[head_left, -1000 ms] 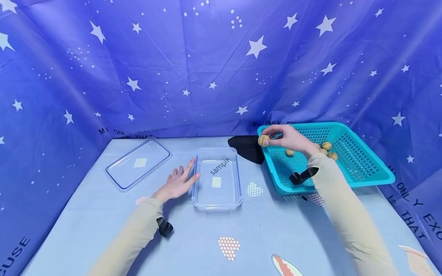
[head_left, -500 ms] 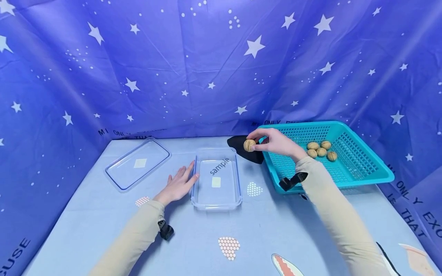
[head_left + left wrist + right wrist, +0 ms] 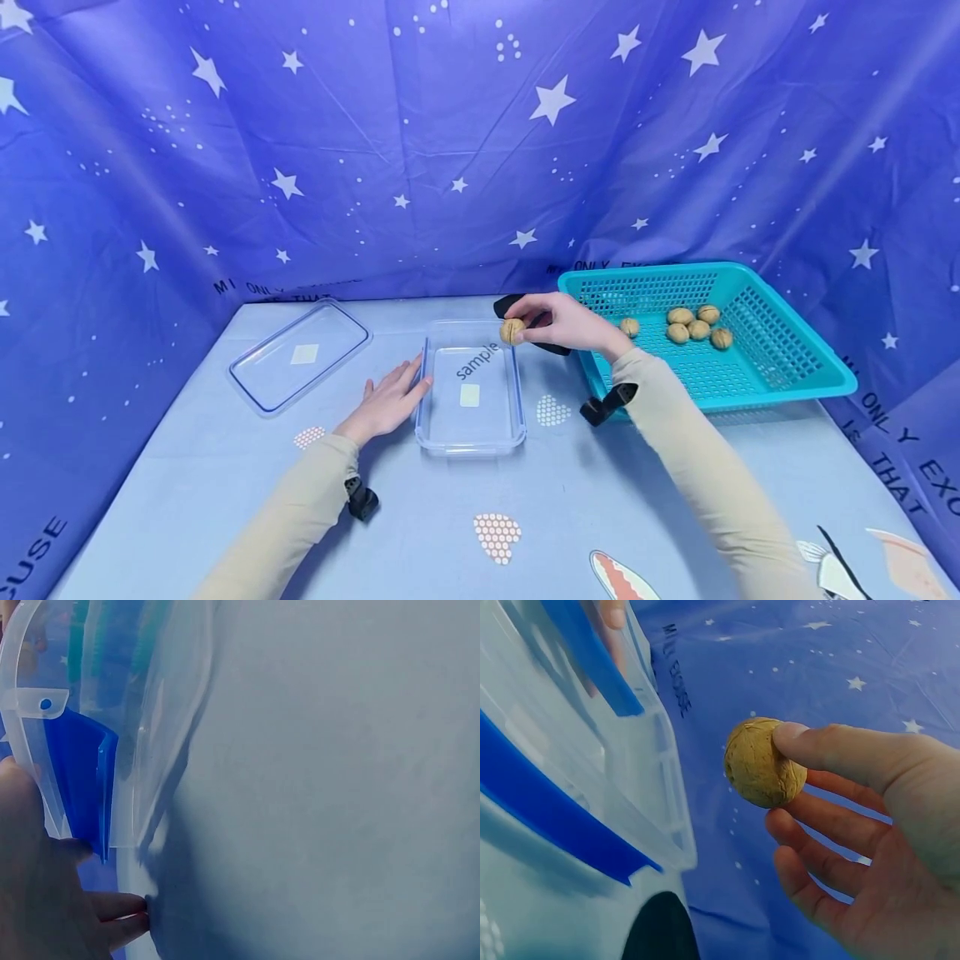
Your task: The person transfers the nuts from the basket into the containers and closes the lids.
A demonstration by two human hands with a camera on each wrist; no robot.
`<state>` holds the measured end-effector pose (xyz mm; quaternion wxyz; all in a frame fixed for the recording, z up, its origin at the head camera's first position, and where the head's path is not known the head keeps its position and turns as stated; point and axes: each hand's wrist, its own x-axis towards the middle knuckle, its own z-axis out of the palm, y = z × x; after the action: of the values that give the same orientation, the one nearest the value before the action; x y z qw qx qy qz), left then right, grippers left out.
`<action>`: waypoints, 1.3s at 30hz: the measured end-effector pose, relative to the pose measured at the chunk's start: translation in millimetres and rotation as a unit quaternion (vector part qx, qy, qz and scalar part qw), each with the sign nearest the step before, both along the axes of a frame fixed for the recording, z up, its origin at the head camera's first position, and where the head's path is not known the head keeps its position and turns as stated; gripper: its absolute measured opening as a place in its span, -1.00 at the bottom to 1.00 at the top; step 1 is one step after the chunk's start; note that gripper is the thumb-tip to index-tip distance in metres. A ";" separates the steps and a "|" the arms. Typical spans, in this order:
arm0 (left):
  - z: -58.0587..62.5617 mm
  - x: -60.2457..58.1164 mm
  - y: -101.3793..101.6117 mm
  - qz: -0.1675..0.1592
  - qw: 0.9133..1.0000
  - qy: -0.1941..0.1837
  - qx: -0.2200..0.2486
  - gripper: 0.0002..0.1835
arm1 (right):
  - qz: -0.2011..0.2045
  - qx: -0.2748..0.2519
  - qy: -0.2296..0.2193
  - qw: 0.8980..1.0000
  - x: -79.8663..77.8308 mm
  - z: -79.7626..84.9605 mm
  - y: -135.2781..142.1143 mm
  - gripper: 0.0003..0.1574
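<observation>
A walnut (image 3: 512, 332) is pinched between the thumb and fingers of my right hand (image 3: 566, 323), over the right rim of a clear plastic box (image 3: 471, 429). The right wrist view shows the same walnut (image 3: 761, 763) under my thumb, beside the box's blue clip. My left hand (image 3: 384, 402) lies against the box's left side with its fingers spread. Up close in the left wrist view, its fingertips touch the box wall by a blue clip (image 3: 82, 776). Inside the box, the word "sample" and a pale square label (image 3: 469, 395) show.
A teal basket (image 3: 795, 387) with several walnuts (image 3: 697, 330) stands at the right. At the left lies a clear lid (image 3: 273, 375) with a blue seal. A black patch (image 3: 555, 348) shows behind my right hand. A blue star-patterned curtain (image 3: 420, 150) surrounds the table.
My right hand has carried the walnut leftward from the basket's left edge to the box's right rim. My left hand has stayed almost still against the box.
</observation>
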<state>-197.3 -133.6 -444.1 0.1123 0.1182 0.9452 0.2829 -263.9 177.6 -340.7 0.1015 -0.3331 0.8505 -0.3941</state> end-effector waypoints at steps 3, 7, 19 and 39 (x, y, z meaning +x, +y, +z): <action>0.6 -0.2 0.0 -0.001 1.000 -0.002 -0.003 -0.24 | -0.001 0.006 -0.005 1.000 0.5 -3.7 -8.9 -0.64; 1.7 -1.1 -0.4 -0.004 1.000 -0.005 -0.005 -0.24 | 0.010 0.017 0.002 1.000 0.6 -7.8 -21.8 -0.61; 3.2 -3.0 -3.4 -0.001 1.000 0.002 0.013 -0.20 | 0.050 0.037 0.011 0.998 1.9 -16.3 -61.0 -0.61; 7.1 -2.8 -3.0 -0.020 1.000 0.006 0.022 -0.23 | 0.065 0.073 -0.027 0.995 1.8 -33.2 -78.3 -0.55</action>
<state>-200.0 -136.6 -437.0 0.1100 0.1415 0.9366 0.3010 -262.0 99.2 -373.8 0.1743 -0.3687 0.8506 -0.3320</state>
